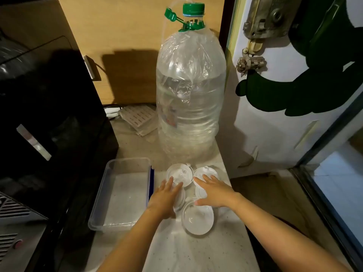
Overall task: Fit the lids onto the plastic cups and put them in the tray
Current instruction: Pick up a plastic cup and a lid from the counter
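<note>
1. Plastic cups and lids cluster just right of the empty tray.
2. Left hand and right hand rest over them, fingers spread, gripping nothing.
3. Risk: these light, clear pieces may skid toward the water bottle under an off-centre press.

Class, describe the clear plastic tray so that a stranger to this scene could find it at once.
Start at the tall water bottle with the green cap. On the counter nearer the camera and to its left lies the tray, beside the left hand. It is rectangular, clear and holds nothing, with a blue strip along its right edge; the cups and lids beside it are round.
</note>
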Tool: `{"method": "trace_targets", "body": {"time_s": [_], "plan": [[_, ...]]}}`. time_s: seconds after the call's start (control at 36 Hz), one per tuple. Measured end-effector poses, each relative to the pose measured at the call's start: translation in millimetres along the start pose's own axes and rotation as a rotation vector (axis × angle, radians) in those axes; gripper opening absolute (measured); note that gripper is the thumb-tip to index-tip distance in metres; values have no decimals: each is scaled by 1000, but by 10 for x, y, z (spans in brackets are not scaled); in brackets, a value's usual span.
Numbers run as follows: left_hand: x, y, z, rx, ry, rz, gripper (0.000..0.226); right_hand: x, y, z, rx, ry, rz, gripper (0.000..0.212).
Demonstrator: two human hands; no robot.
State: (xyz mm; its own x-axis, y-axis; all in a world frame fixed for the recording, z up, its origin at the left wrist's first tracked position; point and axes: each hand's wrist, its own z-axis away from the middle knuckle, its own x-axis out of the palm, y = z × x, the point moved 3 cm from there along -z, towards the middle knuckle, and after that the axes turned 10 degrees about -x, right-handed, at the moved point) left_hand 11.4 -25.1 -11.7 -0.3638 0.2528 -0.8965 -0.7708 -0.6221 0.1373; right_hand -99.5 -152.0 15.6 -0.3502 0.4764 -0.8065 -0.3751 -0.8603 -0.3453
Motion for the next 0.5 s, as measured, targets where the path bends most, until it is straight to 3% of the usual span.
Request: {"method": "trace_targets", "body": {"time_s": [0.19, 0.39, 0.5], "plan": [[12, -29, -69, -35, -10, 45, 101, -8, -49, -23, -15, 7, 27, 87], [7, -48, -114, -15, 86, 62, 84, -5, -40, -47, -27, 21, 24, 88], [-23, -65, -92, -16, 124, 115, 85, -8, -28, -33, -49, 29, 17, 90]]}}
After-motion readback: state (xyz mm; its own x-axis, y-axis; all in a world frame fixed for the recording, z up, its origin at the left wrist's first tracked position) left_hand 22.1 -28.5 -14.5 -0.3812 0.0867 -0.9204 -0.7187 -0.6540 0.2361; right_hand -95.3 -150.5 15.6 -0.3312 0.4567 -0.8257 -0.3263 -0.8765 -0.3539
